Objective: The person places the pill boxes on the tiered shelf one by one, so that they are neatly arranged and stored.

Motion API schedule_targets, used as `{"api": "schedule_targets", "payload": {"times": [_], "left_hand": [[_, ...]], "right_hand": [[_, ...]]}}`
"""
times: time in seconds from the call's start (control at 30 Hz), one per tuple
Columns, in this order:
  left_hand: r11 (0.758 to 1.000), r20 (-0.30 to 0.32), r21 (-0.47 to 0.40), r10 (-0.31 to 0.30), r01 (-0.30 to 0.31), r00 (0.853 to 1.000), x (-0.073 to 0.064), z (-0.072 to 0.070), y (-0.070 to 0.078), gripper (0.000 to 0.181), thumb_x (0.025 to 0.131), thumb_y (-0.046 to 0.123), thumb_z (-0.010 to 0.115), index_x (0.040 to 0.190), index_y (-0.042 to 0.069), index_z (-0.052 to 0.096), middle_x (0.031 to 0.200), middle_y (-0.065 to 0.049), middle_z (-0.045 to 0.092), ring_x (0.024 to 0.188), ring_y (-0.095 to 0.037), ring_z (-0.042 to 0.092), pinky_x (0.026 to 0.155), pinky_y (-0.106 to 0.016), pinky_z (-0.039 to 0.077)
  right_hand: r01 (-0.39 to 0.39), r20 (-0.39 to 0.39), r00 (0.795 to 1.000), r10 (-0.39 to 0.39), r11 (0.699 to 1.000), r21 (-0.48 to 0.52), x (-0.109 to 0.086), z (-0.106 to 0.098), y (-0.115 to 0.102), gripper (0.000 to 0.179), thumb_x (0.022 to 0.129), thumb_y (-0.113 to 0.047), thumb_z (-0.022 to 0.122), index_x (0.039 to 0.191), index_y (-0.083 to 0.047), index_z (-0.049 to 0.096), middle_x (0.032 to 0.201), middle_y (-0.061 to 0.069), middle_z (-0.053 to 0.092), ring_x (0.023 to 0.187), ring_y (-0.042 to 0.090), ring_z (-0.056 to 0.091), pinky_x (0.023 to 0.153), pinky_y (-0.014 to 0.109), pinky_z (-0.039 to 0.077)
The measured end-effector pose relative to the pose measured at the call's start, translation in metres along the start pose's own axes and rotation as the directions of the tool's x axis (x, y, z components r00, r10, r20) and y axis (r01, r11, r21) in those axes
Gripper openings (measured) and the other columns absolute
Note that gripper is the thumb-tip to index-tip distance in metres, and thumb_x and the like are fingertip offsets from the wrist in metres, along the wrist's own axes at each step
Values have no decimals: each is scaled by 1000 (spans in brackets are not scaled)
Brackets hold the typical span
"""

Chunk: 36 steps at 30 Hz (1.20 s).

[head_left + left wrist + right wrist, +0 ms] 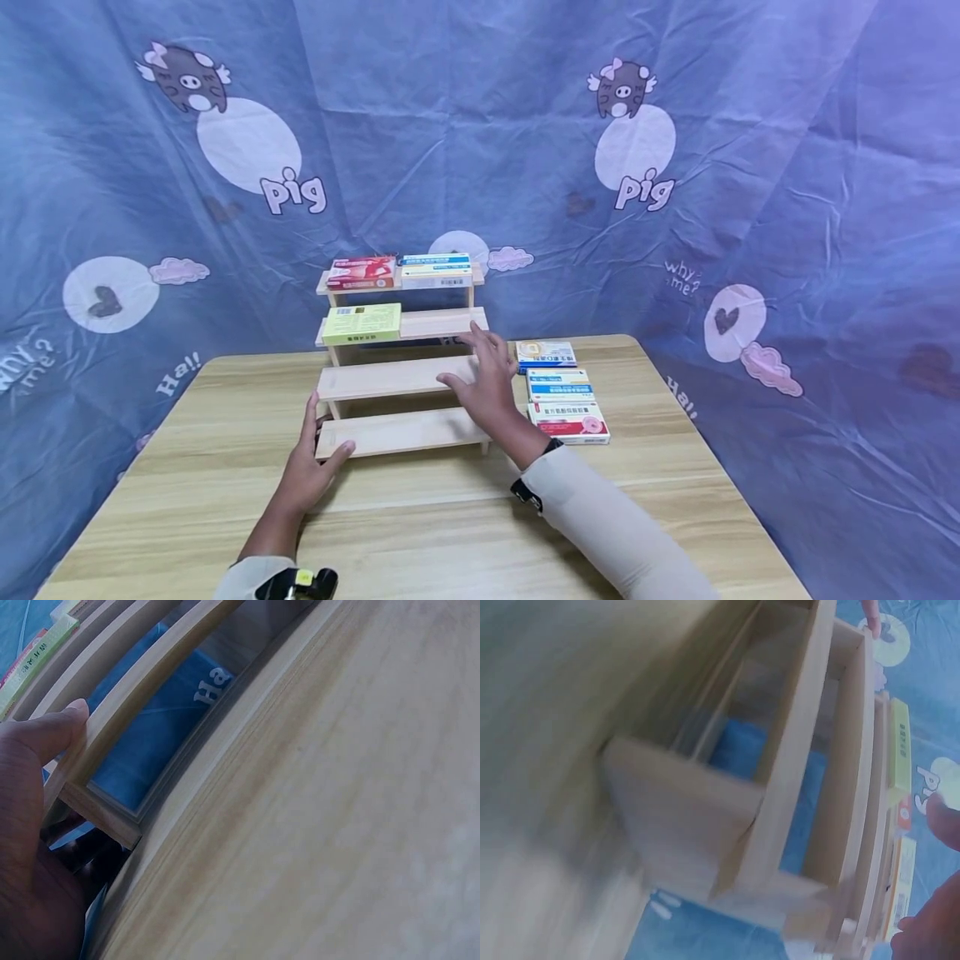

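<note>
A four-tier wooden display rack (397, 379) stands on the table. At the left end of its lowest step is my left hand (307, 462), gripping it; in the left wrist view the thumb (64, 724) lies on the board and the fingers go round the end. My right hand (491, 392) hovers by the rack's right end with fingers spread, holding nothing. A red box (362, 272) and a white-and-blue box (437, 272) sit on the top tier. On the second tier's left half lies a green medicine box (363, 323).
To the rack's right on the wooden table (420, 517) lie a blue-and-white box (546, 354), another white-and-blue box (560, 386) and a red-and-white box (568, 423), in a column. A blue patterned cloth (480, 150) hangs behind the table.
</note>
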State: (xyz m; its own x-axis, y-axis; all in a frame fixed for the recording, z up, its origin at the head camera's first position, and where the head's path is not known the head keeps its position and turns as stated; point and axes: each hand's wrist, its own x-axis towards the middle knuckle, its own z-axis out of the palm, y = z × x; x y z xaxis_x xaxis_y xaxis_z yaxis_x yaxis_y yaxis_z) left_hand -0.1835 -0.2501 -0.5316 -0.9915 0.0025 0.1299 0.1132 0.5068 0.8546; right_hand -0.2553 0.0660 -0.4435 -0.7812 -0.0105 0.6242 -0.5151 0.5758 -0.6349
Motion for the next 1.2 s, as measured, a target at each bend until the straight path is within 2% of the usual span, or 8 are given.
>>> {"api": "schedule_targets", "payload": {"times": [0.1,0.23,0.4,0.5,0.63,0.77,0.93,1.2], "left_hand": [[1000,1,-1,-3,3,1000,0,0,1,111,108,30,71,175,33,-16,171,-33,37,155,-57,42,122,-72,36],[1000,-2,-1,1,-1,1000,0,0,2,111,108,29,72,176,33,-16,170,-32,39,150,-56,48,121,-70,38],[1000,-3,9,7,-7,1000,0,0,1,111,108,31,71,176,32,-16,170,-33,38,149,-56,50,118,-69,42],[1000,-3,-4,10,-10,1000,-1,-1,1,110,108,29,71,175,34,-17,170,-33,37,152,-56,46,120,-70,38],[999,-12,-16,31,-31,999,-1,-2,0,110,108,25,71,176,30,-15,168,-35,39,151,-57,46,121,-71,36],[999,-12,4,38,-38,999,0,-1,-1,110,108,25,71,176,26,-14,168,-35,40,147,-58,51,119,-71,40],[1000,-3,-2,19,-19,1000,1,1,0,110,108,26,72,176,29,-14,169,-34,39,148,-58,51,119,-71,41],[999,-15,-25,19,-19,1000,0,0,2,111,107,25,73,176,30,-14,168,-33,41,153,-55,45,123,-68,34]], "right_hand": [[16,-22,1000,-16,1000,5,-2,-10,10,75,73,-20,102,137,-6,66,166,15,53,148,41,48,114,72,28],[24,-51,998,-22,999,37,-3,-26,22,70,75,-18,101,134,-3,67,161,19,55,148,45,49,116,74,31],[34,-84,996,-29,998,60,-4,-42,35,63,77,-12,100,130,1,70,152,24,58,145,47,51,119,67,41],[27,-78,997,-23,998,59,-6,-49,39,60,77,-12,100,128,1,70,151,24,58,145,47,51,119,63,44],[-2,-52,999,5,998,57,-10,-59,42,58,77,-11,100,127,0,72,151,24,58,146,48,50,120,65,42],[-32,-34,999,34,999,36,-14,-67,48,57,77,-10,100,126,-1,72,151,25,58,146,49,49,119,66,43],[-80,6,997,80,997,18,-20,-78,59,55,78,-10,99,125,0,72,152,26,57,147,49,47,118,67,42],[-213,79,974,214,977,-24,-26,-98,76,57,80,-12,99,129,-2,72,156,23,54,150,48,42,120,68,39]]}}
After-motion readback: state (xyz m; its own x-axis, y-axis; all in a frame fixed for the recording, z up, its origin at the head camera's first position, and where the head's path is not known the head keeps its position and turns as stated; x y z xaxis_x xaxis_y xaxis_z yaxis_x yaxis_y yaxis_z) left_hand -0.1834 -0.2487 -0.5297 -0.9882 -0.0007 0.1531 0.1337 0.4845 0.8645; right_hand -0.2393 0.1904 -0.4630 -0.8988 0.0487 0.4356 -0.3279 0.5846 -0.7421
